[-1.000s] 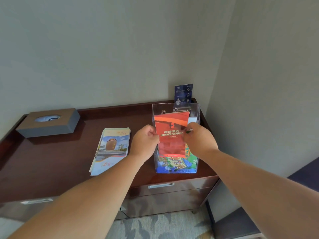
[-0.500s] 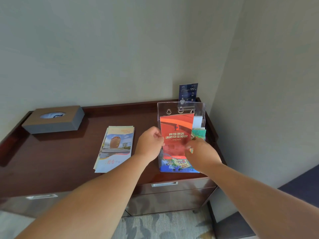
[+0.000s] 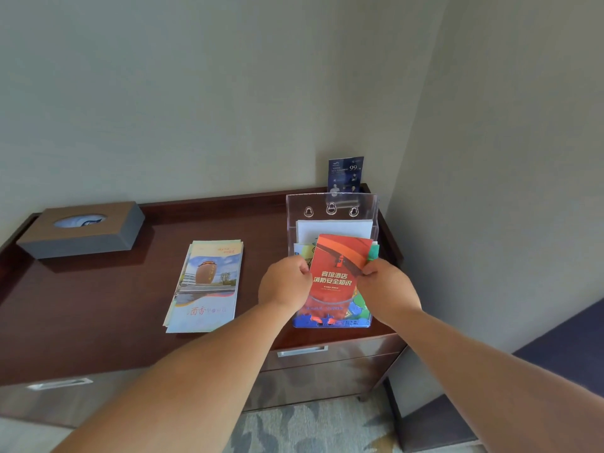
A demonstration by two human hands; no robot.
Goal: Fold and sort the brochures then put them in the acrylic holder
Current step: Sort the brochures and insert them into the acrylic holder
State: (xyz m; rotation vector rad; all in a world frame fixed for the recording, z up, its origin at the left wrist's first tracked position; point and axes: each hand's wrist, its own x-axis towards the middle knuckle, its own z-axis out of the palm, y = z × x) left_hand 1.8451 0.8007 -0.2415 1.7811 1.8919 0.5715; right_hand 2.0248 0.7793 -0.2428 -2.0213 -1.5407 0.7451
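A clear acrylic holder stands at the right end of a dark wooden cabinet top. A red brochure stands tilted in its front pocket, in front of a colourful blue-green brochure and white sheets behind. My left hand pinches the red brochure's left edge. My right hand pinches its right edge. A stack of folded brochures with a jar picture lies flat on the top, left of the holder.
A grey-brown tissue box sits at the back left. A dark blue card leans on the wall behind the holder. Walls close in at the back and right. Drawers with metal handles lie below; dark furniture stands lower right.
The red brochure has sunk lower into the holder's front pocket and now tilts slightly. Both hands followed it down, still on its edges. The view shifted a little to the right.
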